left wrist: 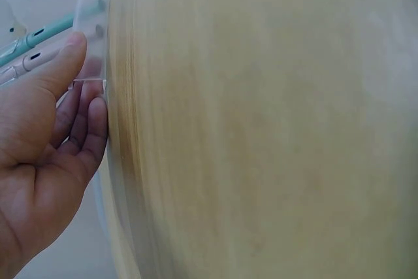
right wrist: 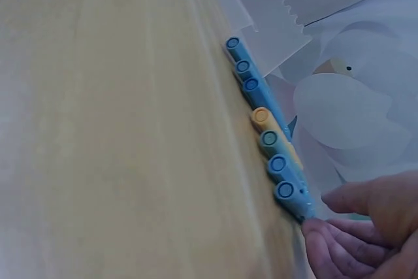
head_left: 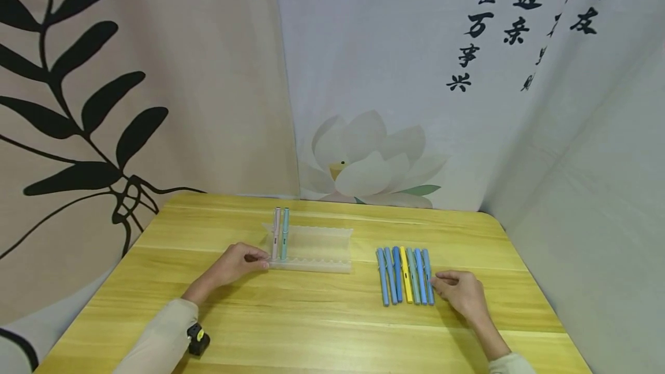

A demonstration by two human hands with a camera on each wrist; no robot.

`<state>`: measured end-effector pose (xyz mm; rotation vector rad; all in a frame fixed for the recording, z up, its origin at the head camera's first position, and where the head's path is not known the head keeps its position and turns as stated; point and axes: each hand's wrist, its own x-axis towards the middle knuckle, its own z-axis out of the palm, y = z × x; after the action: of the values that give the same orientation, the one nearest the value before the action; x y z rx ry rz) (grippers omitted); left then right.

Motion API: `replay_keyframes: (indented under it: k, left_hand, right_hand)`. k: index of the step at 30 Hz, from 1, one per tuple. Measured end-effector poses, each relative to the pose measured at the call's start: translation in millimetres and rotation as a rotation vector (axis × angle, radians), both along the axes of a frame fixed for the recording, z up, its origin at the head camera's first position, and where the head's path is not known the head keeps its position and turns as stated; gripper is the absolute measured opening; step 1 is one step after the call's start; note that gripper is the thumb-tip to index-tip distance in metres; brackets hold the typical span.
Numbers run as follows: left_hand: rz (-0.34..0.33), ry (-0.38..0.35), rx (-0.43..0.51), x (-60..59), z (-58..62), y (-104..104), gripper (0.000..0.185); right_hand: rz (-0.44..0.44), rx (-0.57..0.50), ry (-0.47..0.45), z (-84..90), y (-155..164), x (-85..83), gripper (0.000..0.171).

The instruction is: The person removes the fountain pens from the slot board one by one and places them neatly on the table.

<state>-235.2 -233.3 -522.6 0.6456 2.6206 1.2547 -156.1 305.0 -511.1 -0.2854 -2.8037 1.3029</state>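
Note:
A translucent pen rack stands mid-table with a pink pen and a teal pen upright at its left end. My left hand pinches the rack's front left corner; in the left wrist view the thumb lies on the plastic wall and the fingers behind it. Several pens, mostly blue with one yellow, lie side by side to the right. My right hand rests beside them, loosely curled, a fingertip touching the nearest blue pen.
The yellow wooden table is ringed by hanging cloth backdrops, close at the back and right edges. A small black device sits on the left sleeve.

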Motion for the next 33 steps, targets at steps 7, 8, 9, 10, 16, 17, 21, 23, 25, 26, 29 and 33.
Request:
replay_keyframes:
  k: [7,8,9,10,16,17,21,23,25,26,29,33]
  left_hand:
    - [-0.004,0.006,-0.002,-0.1,-1.3,-0.2,0.024]
    - [-0.004,0.008,-0.003,-0.1,-1.6,-0.3,0.024]
    - [-0.004,0.011,-0.006,-0.2,-1.8,-0.5,0.024]
    - [-0.004,0.012,-0.007,-0.1,-1.9,-0.6,0.024]
    - [-0.008,0.011,-0.003,0.4,-1.2,-1.0,0.024]
    - [-0.009,0.011,-0.002,0.4,-1.1,-1.0,0.024]
    - [-0.009,0.01,-0.001,0.1,-1.1,-0.8,0.023]
    - [-0.01,0.011,-0.001,-0.1,-1.3,-0.7,0.024]
    - [-0.011,0.007,0.003,-0.3,-1.4,-0.6,0.024]
    - [-0.012,0.006,0.005,-0.3,-1.4,-0.5,0.024]
    - [-0.016,0.004,0.008,-0.1,-0.9,-0.3,0.024]
    - [-0.018,0.006,0.005,0.0,0.0,0.0,0.023]
  right_hand:
    - [0.047,0.057,0.091,11.8,-4.5,-3.9,0.031]
    - [0.061,0.056,0.102,14.0,-6.6,-4.7,0.032]
    - [0.071,0.054,0.111,16.2,-9.1,-5.8,0.032]
    - [0.086,0.049,0.121,18.3,-11.7,-7.1,0.033]
    - [0.156,-0.003,0.164,25.4,-31.8,-17.0,0.035]
    - [0.165,-0.011,0.169,25.4,-35.6,-18.8,0.035]
    - [0.204,-0.047,0.183,25.1,-51.4,-24.3,0.037]
    - [0.221,-0.065,0.196,25.9,-59.5,-26.4,0.037]
    - [0.238,-0.078,0.21,26.8,-67.5,-28.9,0.035]
    - [0.247,-0.087,0.218,27.4,-71.5,-30.2,0.034]
    - [0.272,-0.104,0.245,29.3,-83.1,-33.9,0.03]
    - [0.305,-0.122,0.256,31.3,-97.9,-37.2,0.028]
